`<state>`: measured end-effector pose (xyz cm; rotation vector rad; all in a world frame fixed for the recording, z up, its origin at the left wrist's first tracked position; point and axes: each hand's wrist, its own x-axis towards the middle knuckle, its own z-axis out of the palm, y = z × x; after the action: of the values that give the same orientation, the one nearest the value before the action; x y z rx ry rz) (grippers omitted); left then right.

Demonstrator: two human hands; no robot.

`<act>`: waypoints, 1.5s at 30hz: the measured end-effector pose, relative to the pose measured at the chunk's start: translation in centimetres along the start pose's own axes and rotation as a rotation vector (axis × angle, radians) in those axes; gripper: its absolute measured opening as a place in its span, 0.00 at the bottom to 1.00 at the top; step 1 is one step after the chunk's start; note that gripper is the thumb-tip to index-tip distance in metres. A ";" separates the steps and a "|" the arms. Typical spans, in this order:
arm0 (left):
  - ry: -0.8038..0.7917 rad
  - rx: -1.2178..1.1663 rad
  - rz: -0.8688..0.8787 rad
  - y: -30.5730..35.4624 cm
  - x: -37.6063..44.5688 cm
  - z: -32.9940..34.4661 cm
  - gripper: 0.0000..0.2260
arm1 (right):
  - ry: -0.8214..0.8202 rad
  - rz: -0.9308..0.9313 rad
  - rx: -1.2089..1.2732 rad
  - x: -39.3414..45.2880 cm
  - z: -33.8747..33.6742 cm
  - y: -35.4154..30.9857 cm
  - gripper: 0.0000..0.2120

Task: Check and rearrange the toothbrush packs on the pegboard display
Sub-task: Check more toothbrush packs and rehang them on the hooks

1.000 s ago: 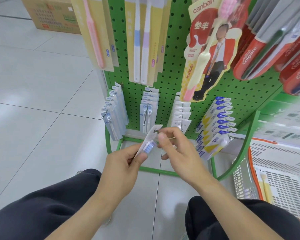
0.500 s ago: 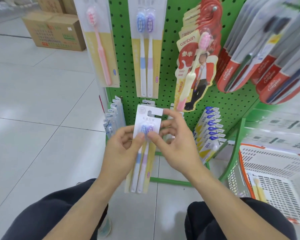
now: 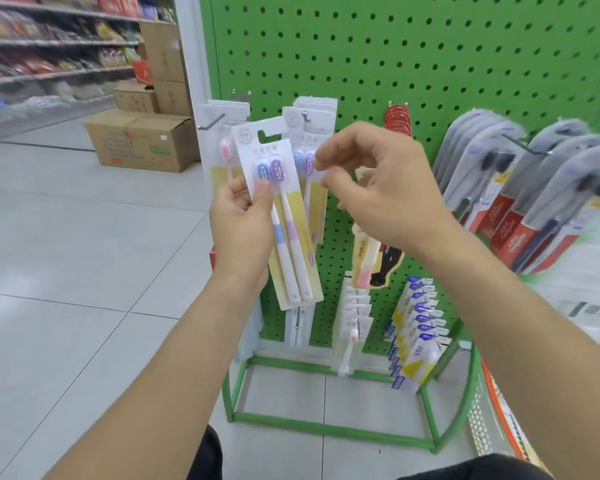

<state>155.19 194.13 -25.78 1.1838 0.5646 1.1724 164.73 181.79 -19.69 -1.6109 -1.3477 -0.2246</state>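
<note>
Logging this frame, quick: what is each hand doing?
Left hand: holding the two-brush pack, thumb on front.
Right hand: loosely curled, holding nothing.

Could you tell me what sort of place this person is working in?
Most likely a small shop or supermarket aisle: a green pegboard display hung with toothbrush packs, stocked shelves behind, and cardboard cartons on the tiled floor.

Pegboard [image 3: 413, 64] lying open at twelve o'clock

We are seeing hanging packs [image 3: 314, 140] and Colgate rows [image 3: 520, 188] crowding one to three o'clock.
</note>
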 end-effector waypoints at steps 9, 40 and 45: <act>-0.142 0.185 0.110 0.8 1.7 0.8 0.09 | -0.063 0.004 -0.184 6.0 -4.5 0.3 0.08; -0.284 0.490 0.254 0.4 1.6 1.6 0.04 | -0.534 0.043 -0.634 17.3 -1.4 2.5 0.03; -0.256 0.600 0.326 0.5 1.6 1.5 0.03 | -0.510 0.080 -0.568 17.3 -1.3 2.4 0.02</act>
<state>156.84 194.93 -24.49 1.9681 0.5564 1.1266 173.62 192.28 -8.83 -2.3047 -1.6950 -0.1601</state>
